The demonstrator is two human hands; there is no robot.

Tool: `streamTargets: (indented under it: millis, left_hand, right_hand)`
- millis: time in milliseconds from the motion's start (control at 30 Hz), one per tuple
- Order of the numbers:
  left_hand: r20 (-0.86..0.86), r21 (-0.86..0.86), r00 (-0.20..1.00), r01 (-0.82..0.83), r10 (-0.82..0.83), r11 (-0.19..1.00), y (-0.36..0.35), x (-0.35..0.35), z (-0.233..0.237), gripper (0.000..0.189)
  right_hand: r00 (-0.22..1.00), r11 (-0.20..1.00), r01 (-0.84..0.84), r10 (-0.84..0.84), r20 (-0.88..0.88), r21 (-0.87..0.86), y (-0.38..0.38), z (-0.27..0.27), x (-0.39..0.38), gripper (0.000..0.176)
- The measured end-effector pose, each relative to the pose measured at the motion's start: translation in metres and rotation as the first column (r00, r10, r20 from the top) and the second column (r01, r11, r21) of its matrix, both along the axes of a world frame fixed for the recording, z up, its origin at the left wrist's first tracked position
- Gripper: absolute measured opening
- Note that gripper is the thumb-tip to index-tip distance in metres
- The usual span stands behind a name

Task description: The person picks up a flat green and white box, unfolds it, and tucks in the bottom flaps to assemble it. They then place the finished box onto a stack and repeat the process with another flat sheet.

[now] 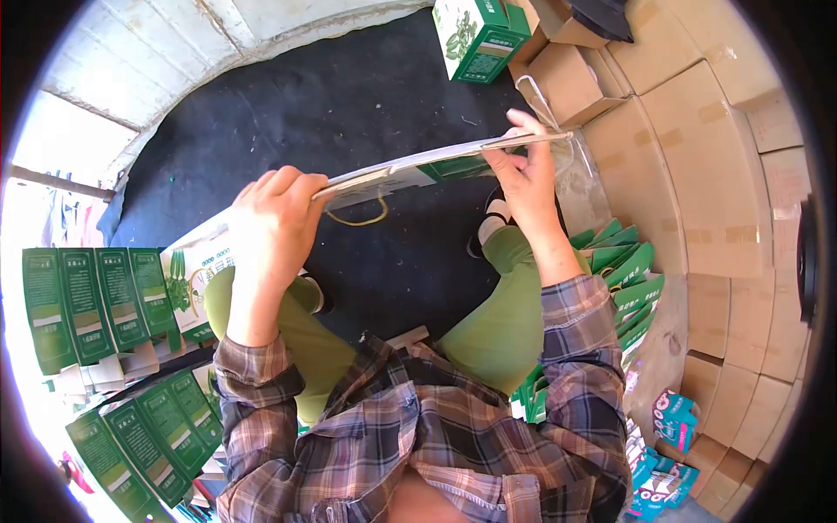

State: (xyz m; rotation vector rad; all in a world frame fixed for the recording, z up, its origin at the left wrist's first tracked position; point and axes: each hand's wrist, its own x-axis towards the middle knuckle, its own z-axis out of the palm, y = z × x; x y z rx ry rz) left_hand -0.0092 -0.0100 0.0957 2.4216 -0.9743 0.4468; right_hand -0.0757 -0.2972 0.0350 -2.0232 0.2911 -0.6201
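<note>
A flat, folded carton (pixel 410 164) is held up nearly edge-on in front of me, its white and green printed side turned toward my lap. From it hangs a yellow cord handle (pixel 370 220). My left hand (pixel 277 209) is closed around the carton's left end. At the other end, my right hand (pixel 527 174) pinches the edge, thumb underneath and fingers partly spread above. Beyond my left wrist stands a white and green printed carton (pixel 183 296). Several green flat cartons (pixel 623 270) lean together near my right forearm.
Rows of green cartons (pixel 96 296) stand at the left. Brown cardboard boxes (pixel 697 166) are stacked along the right. A formed green and white box (pixel 479 39) sits at the back, next to an open brown box (pixel 571 83). Black sheeting (pixel 305 105) covers the floor.
</note>
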Motion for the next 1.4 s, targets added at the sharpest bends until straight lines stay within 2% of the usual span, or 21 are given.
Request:
streamTargets:
  millis: [67,100,133,233,433,533,600,667,700,767,800,867,933,1033,1100,1200,1300,1333,1400]
  left_hand:
    - [0.143,0.105,0.988,-0.072,0.056,0.992,-0.001,0.003,0.001,0.013]
    - [0.139,0.106,0.989,-0.073,0.058,0.992,-0.002,0.007,-0.005,0.013]
    - [0.157,0.121,0.983,-0.116,0.097,0.986,-0.004,0.013,-0.015,0.014]
    - [0.164,0.125,0.975,-0.17,0.148,0.977,-0.008,0.027,-0.051,0.016]
    - [0.121,0.076,0.981,-0.162,0.153,0.984,-0.01,0.023,-0.062,0.014]
    - [0.068,-0.006,0.993,-0.1,0.1,0.995,-0.004,0.024,-0.059,0.011]
    - [-0.084,0.002,0.994,-0.072,0.072,0.997,-0.001,0.027,-0.056,0.008]
    - [-0.093,-0.011,0.995,-0.041,0.04,0.999,-0.007,0.025,-0.055,0.007]
    - [-0.102,-0.026,0.995,-0.007,0.004,1.0,-0.011,0.024,-0.054,0.006]
    - [-0.108,-0.019,0.993,0.034,-0.035,0.999,-0.016,0.023,-0.06,0.006]
    - [-0.116,-0.011,0.99,0.078,-0.079,0.997,-0.019,0.022,-0.063,0.006]
    - [-0.091,0.046,0.992,0.088,-0.084,0.995,-0.031,0.016,-0.063,0.008]
    - [-0.038,0.107,0.987,0.159,-0.156,0.981,-0.034,0.012,-0.062,0.014]
    - [-0.042,0.12,0.985,0.17,-0.166,0.978,-0.036,0.013,-0.064,0.019]
    - [-0.041,0.129,0.985,0.169,-0.165,0.977,-0.036,0.015,-0.065,0.019]
    - [0.018,0.206,0.999,0.025,-0.03,0.978,-0.032,0.022,-0.067,0.02]
    - [0.024,0.286,0.977,-0.21,0.213,0.935,-0.014,0.041,-0.067,0.024]
    - [-0.008,0.308,0.956,-0.276,0.293,0.91,-0.007,0.047,-0.065,0.02]
    - [-0.078,0.295,0.926,-0.333,0.37,0.896,0.002,0.052,-0.062,0.017]
  right_hand:
    - [0.986,0.912,-0.122,0.157,-0.058,0.391,-0.001,-0.012,0.002,0.053]
    - [0.989,0.933,-0.117,0.141,-0.046,0.341,0.0,-0.024,0.005,0.039]
    - [0.983,0.945,-0.167,0.182,-0.028,0.281,-0.002,-0.038,0.009,0.037]
    - [0.968,0.987,-0.119,0.139,-0.208,0.106,-0.009,-0.071,0.013,0.041]
    - [0.971,0.991,-0.087,0.106,-0.216,0.099,-0.015,-0.086,0.009,0.041]
    - [0.965,0.993,-0.077,0.098,-0.244,0.094,-0.014,-0.083,0.008,0.041]
    - [0.962,0.99,-0.085,0.111,-0.25,0.113,-0.011,-0.075,0.009,0.041]
    - [0.973,0.989,-0.103,0.122,-0.196,0.104,-0.006,-0.062,0.007,0.067]
    - [0.972,0.989,-0.105,0.124,-0.197,0.105,-0.003,-0.064,0.005,0.067]
    - [0.993,0.994,0.053,-0.062,-0.096,-0.096,0.002,-0.069,0.004,0.103]
    - [0.993,0.994,0.053,-0.062,-0.097,-0.097,0.005,-0.065,0.005,0.103]
    - [0.992,0.987,0.082,-0.094,-0.085,-0.135,0.007,-0.059,0.006,0.125]
    - [0.991,0.986,0.102,-0.113,-0.076,-0.135,0.01,-0.058,0.008,0.124]
    - [0.985,0.983,0.116,-0.133,-0.109,-0.145,0.014,-0.056,0.009,0.12]
    - [0.971,0.982,0.136,-0.159,-0.181,-0.134,0.016,-0.054,0.01,0.11]
    - [0.982,0.986,0.056,-0.083,-0.167,-0.159,0.011,-0.064,0.01,0.1]
    - [0.983,0.997,0.003,-0.018,-0.182,-0.083,0.01,-0.063,0.007,0.096]
    - [0.983,0.997,-0.003,-0.012,-0.184,-0.081,0.008,-0.063,0.005,0.096]
    - [0.971,0.986,-0.108,0.131,-0.2,0.125,0.001,-0.062,0.004,0.093]
